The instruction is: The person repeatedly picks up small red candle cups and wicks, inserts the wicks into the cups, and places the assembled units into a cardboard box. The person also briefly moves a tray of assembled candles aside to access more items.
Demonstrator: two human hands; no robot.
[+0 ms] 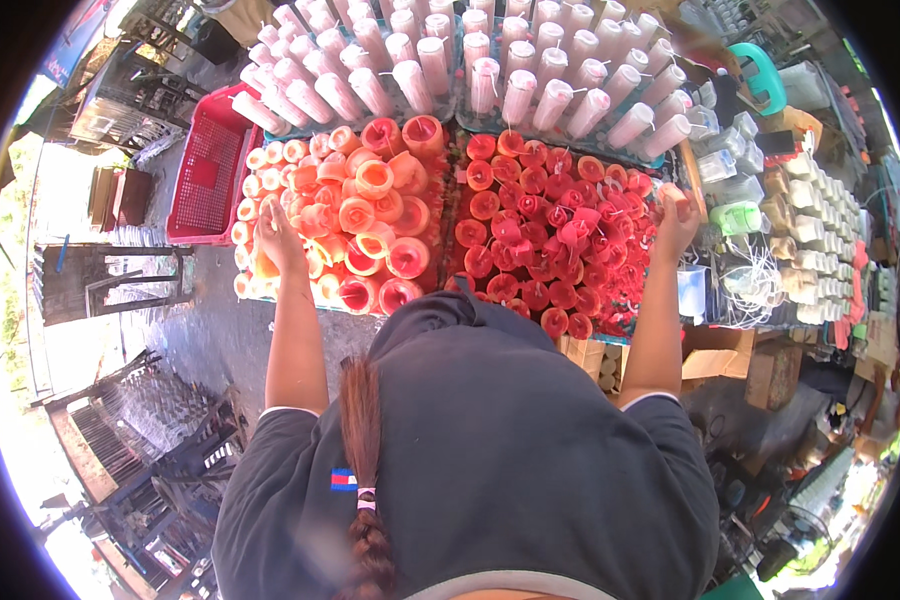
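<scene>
My left hand (pixel 282 238) is over the left side of the orange candles (pixel 375 180), its fingers stretched out and held close to the outer cups. Nothing shows plainly in it. At the right edge of the red candles (pixel 510 232) is my right hand (pixel 678 215), raised with its fingers curled together. Whatever it may pinch is too small to make out. The orange and red candles are cup- or flower-shaped, packed closely side by side, and white wicks stick out of many red ones.
Pale pink pillar candles (pixel 518 95) with wicks stand in trays at the far side. A red plastic crate (pixel 208 165) is at the left. To the right are clear plastic cups (pixel 735 150), white string (pixel 755 290), rows of pale cups (pixel 820 240) and a cardboard box (pixel 722 355).
</scene>
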